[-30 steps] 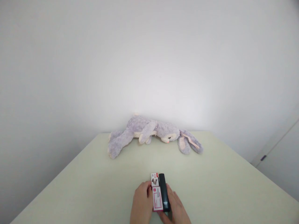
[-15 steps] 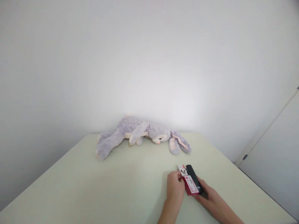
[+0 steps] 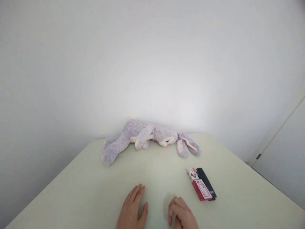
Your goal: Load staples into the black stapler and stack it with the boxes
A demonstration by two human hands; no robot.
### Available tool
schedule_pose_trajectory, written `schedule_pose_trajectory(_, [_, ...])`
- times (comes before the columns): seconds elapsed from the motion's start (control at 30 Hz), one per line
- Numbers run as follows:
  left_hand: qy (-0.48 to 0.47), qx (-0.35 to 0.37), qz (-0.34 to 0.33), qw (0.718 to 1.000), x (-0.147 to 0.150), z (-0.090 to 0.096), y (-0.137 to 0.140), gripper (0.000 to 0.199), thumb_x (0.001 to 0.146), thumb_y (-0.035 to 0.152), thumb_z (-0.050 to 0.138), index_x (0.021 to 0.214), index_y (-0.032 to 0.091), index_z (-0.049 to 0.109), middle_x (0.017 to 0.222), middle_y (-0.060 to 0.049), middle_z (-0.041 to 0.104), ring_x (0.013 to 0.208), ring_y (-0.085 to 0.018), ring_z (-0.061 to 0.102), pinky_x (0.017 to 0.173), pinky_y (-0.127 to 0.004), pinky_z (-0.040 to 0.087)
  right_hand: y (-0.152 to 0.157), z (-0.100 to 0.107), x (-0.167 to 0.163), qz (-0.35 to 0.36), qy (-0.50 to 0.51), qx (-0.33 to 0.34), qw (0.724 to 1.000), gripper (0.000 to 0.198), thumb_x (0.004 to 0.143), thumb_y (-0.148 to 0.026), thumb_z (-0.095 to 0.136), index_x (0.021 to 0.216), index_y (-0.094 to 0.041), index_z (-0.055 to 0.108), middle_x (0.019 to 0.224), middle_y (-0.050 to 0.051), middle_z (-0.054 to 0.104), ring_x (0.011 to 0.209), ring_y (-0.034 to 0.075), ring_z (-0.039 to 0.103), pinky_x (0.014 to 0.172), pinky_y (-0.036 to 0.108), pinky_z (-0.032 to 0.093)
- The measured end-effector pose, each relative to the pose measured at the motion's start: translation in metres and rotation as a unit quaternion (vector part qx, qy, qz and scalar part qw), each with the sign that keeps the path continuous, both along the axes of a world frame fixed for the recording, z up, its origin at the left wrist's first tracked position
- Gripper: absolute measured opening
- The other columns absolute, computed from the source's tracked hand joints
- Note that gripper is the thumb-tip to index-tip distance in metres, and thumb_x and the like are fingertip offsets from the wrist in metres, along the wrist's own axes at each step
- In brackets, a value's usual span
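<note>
On the table (image 3: 78, 194), right of both hands, the stapler (image 3: 206, 183) lies just beside the red box (image 3: 202, 190) and white box (image 3: 193, 173); left hand (image 3: 131, 211): fingers outstretched, thumb apart, holding nothing; right hand (image 3: 182, 213): fingers curled inward, contents hidden; the plush rabbit (image 3: 140, 131) lies beyond.

Plush rabbit (image 3: 140, 130) across back of table (image 3: 71, 190), 2 boxes (image 3: 202, 190) nearer, rightward — stapler (image 3: 206, 182) along their right side

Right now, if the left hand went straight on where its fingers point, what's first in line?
Most likely the plush rabbit, around its arms or chest, near the far edge of the table. The left hand's height is hard to judge; it might pass above.
</note>
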State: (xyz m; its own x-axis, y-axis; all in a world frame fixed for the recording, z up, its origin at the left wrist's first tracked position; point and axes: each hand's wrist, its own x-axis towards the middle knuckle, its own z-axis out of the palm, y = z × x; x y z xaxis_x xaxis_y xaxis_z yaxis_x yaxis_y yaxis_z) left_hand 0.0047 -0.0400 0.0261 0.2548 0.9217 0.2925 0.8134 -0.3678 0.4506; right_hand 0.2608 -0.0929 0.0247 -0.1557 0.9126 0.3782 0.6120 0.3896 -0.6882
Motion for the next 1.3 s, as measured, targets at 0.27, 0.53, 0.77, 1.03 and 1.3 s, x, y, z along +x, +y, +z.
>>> schedule_pose_trajectory(0.27, [0.178, 0.016, -0.021, 0.984, -0.020, -0.030, -0.001, 0.062, 0.102, 0.055, 0.038, 0.158, 0.034, 0.021, 0.164, 0.002, 0.025, 0.151, -0.030, 0.035, 0.120, -0.052, 0.037, 0.037, -0.009, -0.055, -0.076, -0.207, 0.002, 0.975, 0.062, 0.093, -0.033, 0.054, 0.153, -0.042, 0.042, 0.161, 0.000, 0.040, 0.147, 0.038, 0.038, 0.116, 0.069, 0.031])
schedule_pose_trajectory(0.53, [0.166, 0.007, -0.016, 0.986, -0.019, -0.029, 0.000, 0.062, 0.102, 0.056, 0.038, 0.157, 0.034, 0.021, 0.164, 0.002, 0.024, 0.151, -0.030, 0.035, 0.120, -0.052, 0.036, 0.037, -0.016, -0.056, -0.057, -0.237, -0.012, 0.970, 0.065, 0.098, -0.040, 0.052, 0.158, -0.042, 0.025, 0.163, 0.000, 0.024, 0.148, 0.038, 0.034, 0.115, 0.072, 0.034])
schedule_pose_trajectory(0.77, [0.156, -0.025, -0.025, 0.987, -0.019, -0.025, -0.002, 0.062, 0.102, 0.056, 0.036, 0.157, 0.033, 0.018, 0.165, 0.001, 0.020, 0.153, -0.031, 0.030, 0.122, -0.055, 0.032, 0.036, -0.015, -0.055, -0.053, -0.243, -0.024, 0.968, 0.065, 0.099, -0.042, 0.049, 0.158, -0.044, 0.020, 0.163, -0.001, 0.021, 0.149, 0.037, 0.031, 0.116, 0.072, 0.033])
schedule_pose_trajectory(1.03, [0.160, 0.003, -0.018, 0.987, -0.021, -0.032, -0.001, 0.061, 0.103, 0.055, 0.036, 0.157, 0.034, 0.019, 0.165, 0.003, 0.023, 0.151, -0.029, 0.034, 0.121, -0.052, 0.035, 0.037, -0.014, -0.055, -0.055, -0.239, -0.021, 0.969, 0.065, 0.098, -0.041, 0.051, 0.157, -0.044, 0.024, 0.163, -0.002, 0.023, 0.149, 0.037, 0.032, 0.115, 0.071, 0.034])
schedule_pose_trajectory(1.3, [0.151, 0.006, -0.016, 0.988, -0.020, -0.028, 0.000, 0.061, 0.101, 0.055, 0.041, 0.156, 0.035, 0.022, 0.164, 0.002, 0.028, 0.150, -0.029, 0.037, 0.120, -0.048, 0.036, 0.037, -0.016, -0.053, -0.056, -0.232, -0.010, 0.971, 0.065, 0.098, -0.041, 0.052, 0.157, -0.045, 0.025, 0.163, -0.002, 0.024, 0.148, 0.037, 0.034, 0.115, 0.070, 0.035])
